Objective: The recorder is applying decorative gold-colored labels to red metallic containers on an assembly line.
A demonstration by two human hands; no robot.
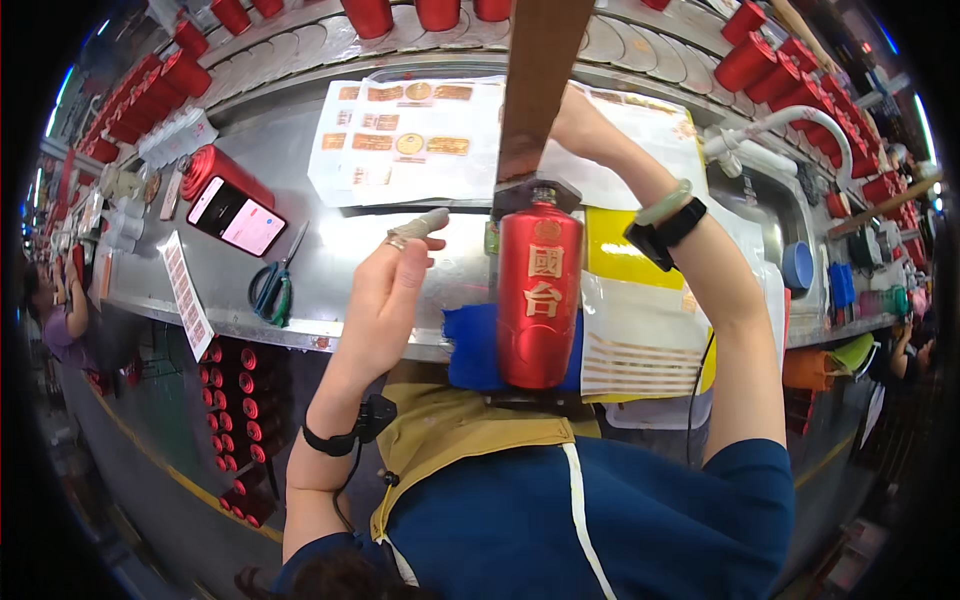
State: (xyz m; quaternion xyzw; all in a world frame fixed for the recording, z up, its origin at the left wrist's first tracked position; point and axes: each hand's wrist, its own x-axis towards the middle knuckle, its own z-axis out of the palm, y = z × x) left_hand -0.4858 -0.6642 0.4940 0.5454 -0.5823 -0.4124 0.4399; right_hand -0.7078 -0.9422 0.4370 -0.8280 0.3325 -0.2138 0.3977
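Note:
A shiny red bottle with raised gold lettering is in front of me, its neck pointing away, beside a blue cloth. To its left, over the metal bench, my left hand holds nothing; its fingers are partly apart and a grey cover wraps one fingertip. My right hand reaches far over white label sheets; a brown upright post hides its fingers. Another sheet of gold labels lies left of the post. Striped gold-and-white strips lie right of the bottle.
On the left are a lit phone against another red bottle, scissors and a narrow printed strip. A slatted conveyor carrying red bottles runs behind. At right stand a white curved pipe and a blue cup.

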